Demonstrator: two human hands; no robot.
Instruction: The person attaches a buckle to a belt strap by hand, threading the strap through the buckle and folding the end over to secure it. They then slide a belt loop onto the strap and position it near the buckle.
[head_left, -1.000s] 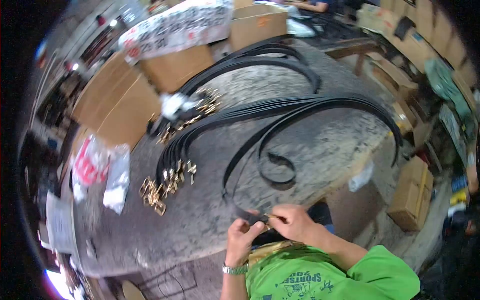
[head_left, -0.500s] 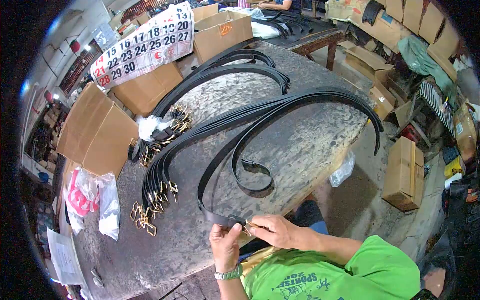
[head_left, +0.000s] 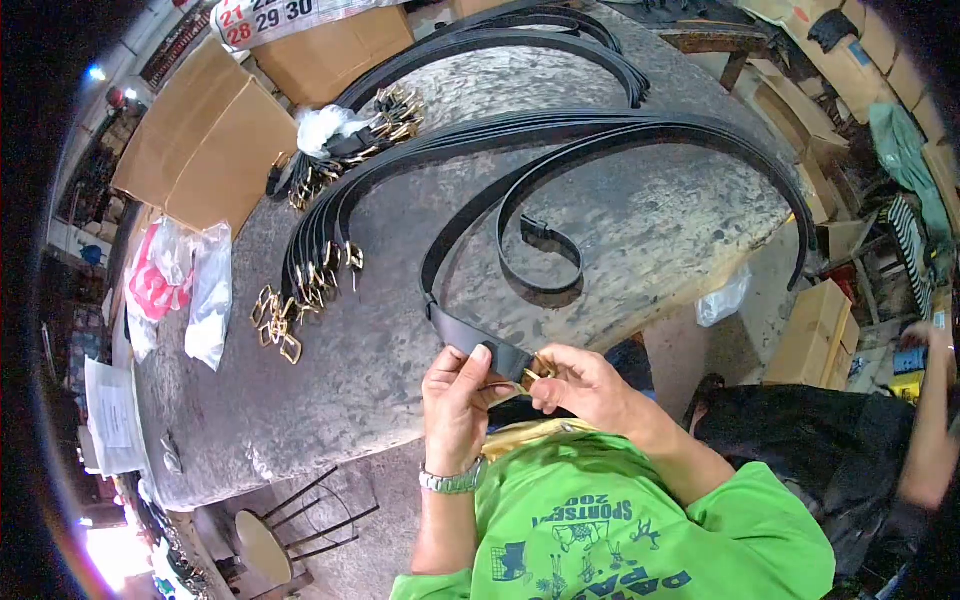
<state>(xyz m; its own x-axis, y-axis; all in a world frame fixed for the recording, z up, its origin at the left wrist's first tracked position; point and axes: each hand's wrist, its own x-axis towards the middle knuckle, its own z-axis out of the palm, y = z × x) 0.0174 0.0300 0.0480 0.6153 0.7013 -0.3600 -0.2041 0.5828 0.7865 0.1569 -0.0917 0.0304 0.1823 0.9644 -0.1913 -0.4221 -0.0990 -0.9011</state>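
A black belt runs from the tabletop into my hands near the table's front edge. My left hand, with a metal watch at its wrist, pinches the belt close to its end, thumb on top. At that end is a gold-coloured buckle, partly hidden by fingers. My right hand has its fingertips closed on the buckle. The rest of the belt loops back over the table, and one end lies curled in a spiral. Behind it lies a bundle of black belts with gold buckles bunched at the left.
More belts and a wrapped bunch of buckles lie farther back. Cardboard boxes and plastic bags line the left side. A stool stands below the front edge. Another person in black is close on my right.
The view has tilted down, so the table and hands appear higher. Both hands keep hold of the belt and its buckle. A person in black has come into view at the right.
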